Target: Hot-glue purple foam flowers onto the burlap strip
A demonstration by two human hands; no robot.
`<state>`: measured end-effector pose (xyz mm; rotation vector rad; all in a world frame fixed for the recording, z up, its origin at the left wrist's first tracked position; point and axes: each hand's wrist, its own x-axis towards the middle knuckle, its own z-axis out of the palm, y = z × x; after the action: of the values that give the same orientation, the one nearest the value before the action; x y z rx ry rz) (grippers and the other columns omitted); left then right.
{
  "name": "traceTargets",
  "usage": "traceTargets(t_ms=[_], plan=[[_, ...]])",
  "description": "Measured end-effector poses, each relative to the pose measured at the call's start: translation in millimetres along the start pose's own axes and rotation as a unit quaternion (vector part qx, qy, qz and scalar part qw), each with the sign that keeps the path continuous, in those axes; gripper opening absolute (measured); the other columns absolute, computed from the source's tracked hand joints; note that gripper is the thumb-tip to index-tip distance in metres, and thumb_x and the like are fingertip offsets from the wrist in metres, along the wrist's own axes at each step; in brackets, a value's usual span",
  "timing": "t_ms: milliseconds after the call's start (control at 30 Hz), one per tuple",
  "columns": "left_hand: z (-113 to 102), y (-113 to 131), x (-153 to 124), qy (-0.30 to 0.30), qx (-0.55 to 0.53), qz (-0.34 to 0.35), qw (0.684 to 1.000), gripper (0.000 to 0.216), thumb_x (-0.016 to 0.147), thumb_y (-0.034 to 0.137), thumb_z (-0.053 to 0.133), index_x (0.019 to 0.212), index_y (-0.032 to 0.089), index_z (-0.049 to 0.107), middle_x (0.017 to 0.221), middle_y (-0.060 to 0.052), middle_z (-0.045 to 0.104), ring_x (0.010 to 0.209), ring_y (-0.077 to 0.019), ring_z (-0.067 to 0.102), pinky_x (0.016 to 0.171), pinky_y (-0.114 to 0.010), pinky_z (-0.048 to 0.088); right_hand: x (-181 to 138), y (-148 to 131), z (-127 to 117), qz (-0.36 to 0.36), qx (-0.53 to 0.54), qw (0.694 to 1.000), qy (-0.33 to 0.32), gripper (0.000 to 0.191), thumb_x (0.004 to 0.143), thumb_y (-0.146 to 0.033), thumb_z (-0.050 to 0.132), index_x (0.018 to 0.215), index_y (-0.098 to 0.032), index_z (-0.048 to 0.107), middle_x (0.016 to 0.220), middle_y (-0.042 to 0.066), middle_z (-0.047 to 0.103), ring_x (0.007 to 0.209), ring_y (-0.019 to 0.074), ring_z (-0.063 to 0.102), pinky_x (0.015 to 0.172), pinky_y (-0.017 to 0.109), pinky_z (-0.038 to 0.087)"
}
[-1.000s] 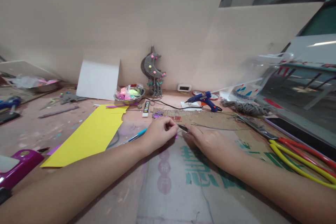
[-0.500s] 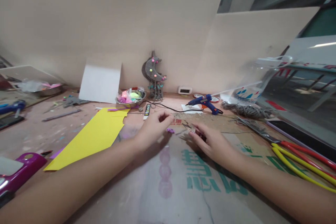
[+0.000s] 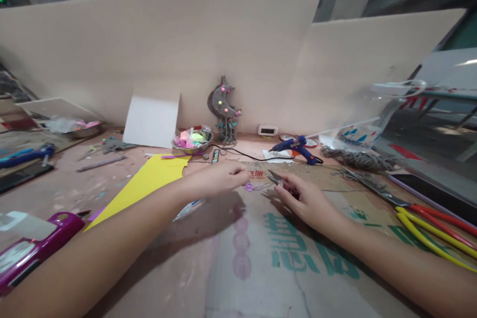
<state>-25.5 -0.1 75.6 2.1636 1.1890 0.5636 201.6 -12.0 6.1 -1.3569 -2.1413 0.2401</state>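
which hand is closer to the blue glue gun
Right. The right hand is on the near side of the blue glue gun, almost straight in front of it; the left hand is farther off, toward the gun's left.

Dark pointed cutter right, purple looped piece left.
I see the cutter's tips aimed far-left from the right hand; the small purple piece sits just beside the left hand's fingertips, hanging or resting, I can't tell.
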Motion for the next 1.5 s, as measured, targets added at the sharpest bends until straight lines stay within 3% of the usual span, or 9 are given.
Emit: traceTargets(t_ms=[100, 233, 333, 467, 567, 733, 900, 1100, 1500], plan=[[-3, 15, -10, -0.084, -0.083, 0.072, 0.990, 0.014, 0.073, 0.031, 0.054, 0.073, 0.021, 0.063, 0.065, 0.003, 0.058, 0.059, -0.0109, 0.053, 0.049, -0.019, 0.036, 0, 0, -1, 0.002, 0.001, 1.000, -0.014, 0.035, 0.084, -0.036, 0.042, 0.109, -0.014, 0.055, 0.070, 0.003, 0.062, 0.058, 0.0153, 0.055, 0.053, 0.026, 0.041], [-4, 18, -12, -0.265, -0.126, 0.132, 0.947, 0.047, 0.061, 0.021, 0.068, 0.107, 0.028, 0.060, 0.102, -0.001, 0.064, 0.080, -0.0145, 0.061, 0.064, -0.021, 0.045, 0, -1, -2, -0.003, -0.005, 1.000, -0.022, 0.033, 0.082, -0.034, 0.045, 0.106, -0.015, 0.056, 0.071, 0.003, 0.064, 0.061, 0.0165, 0.057, 0.054, 0.026, 0.042], [-4, 3, -3, -0.175, -0.057, 0.080, 0.980, 0.023, 0.076, 0.026, 0.052, 0.093, 0.022, 0.066, 0.079, -0.001, 0.067, 0.072, -0.0129, 0.061, 0.063, -0.021, 0.043, 0, -2, -2, -0.007, -0.015, 1.000, -0.008, 0.034, 0.084, -0.036, 0.043, 0.107, -0.016, 0.056, 0.070, 0.003, 0.063, 0.059, 0.0157, 0.056, 0.054, 0.026, 0.041], [-13, -21, 4, -0.044, 0.122, 0.022, 0.991, 0.020, 0.074, 0.031, 0.051, 0.083, 0.022, 0.066, 0.077, -0.001, 0.067, 0.069, -0.0142, 0.059, 0.054, -0.020, 0.037, 0, -3, 0, -0.012, -0.017, 1.000, -0.016, 0.035, 0.086, -0.037, 0.041, 0.108, -0.015, 0.056, 0.068, 0.003, 0.063, 0.056, 0.0147, 0.055, 0.053, 0.025, 0.041], [-23, -33, 1, -0.084, 0.248, -0.042, 0.964, 0.021, 0.056, 0.039, 0.065, 0.064, 0.020, 0.065, 0.058, -0.001, 0.062, 0.050, -0.0137, 0.051, 0.045, -0.022, 0.029, 0, -2, 0, -0.008, -0.024, 0.999, -0.024, 0.037, 0.086, -0.039, 0.041, 0.109, -0.014, 0.056, 0.070, 0.004, 0.063, 0.057, 0.0152, 0.055, 0.054, 0.026, 0.042], [-29, -45, -1, -0.154, 0.295, -0.103, 0.937, 0.012, 0.049, 0.021, 0.063, 0.041, 0.018, 0.054, 0.036, 0.001, 0.048, 0.034, -0.0095, 0.037, 0.038, -0.022, 0.021, 0, -2, 0, -0.019, -0.031, 0.999, -0.023, 0.039, 0.085, -0.040, 0.041, 0.111, -0.015, 0.055, 0.069, 0.003, 0.063, 0.057, 0.0152, 0.056, 0.053, 0.026, 0.042], [-43, -51, 4, -0.041, 0.208, -0.078, 0.974, 0.003, 0.053, 0.018, 0.057, 0.051, 0.018, 0.055, 0.042, 0.002, 0.051, 0.035, -0.0075, 0.040, 0.037, -0.020, 0.021, 1, -5, -2, -0.027, -0.032, 0.998, -0.037, 0.033, 0.086, -0.040, 0.040, 0.101, -0.016, 0.058, 0.070, 0.004, 0.065, 0.059, 0.0160, 0.057, 0.053, 0.026, 0.042], [-62, -49, 10, -0.011, 0.026, -0.044, 0.999, 0.027, 0.065, 0.027, 0.055, 0.089, 0.017, 0.058, 0.074, -0.002, 0.063, 0.061, -0.0128, 0.059, 0.050, -0.020, 0.043, 1, -4, -2, -0.019, -0.042, 0.998, -0.052, 0.032, 0.086, -0.040, 0.040, 0.099, -0.016, 0.057, 0.069, 0.004, 0.064, 0.058, 0.0163, 0.056, 0.052, 0.027, 0.041], [-71, -67, 16, 0.198, 0.207, -0.072, 0.955, 0.032, 0.071, 0.028, 0.055, 0.101, 0.021, 0.060, 0.087, -0.004, 0.066, 0.072, -0.0151, 0.059, 0.060, -0.022, 0.039, 1, -2, -1, -0.035, -0.038, 0.997, -0.062, 0.035, 0.086, -0.040, 0.040, 0.107, -0.017, 0.056, 0.069, 0.003, 0.063, 0.057, 0.0155, 0.056, 0.052, 0.026, 0.041]])
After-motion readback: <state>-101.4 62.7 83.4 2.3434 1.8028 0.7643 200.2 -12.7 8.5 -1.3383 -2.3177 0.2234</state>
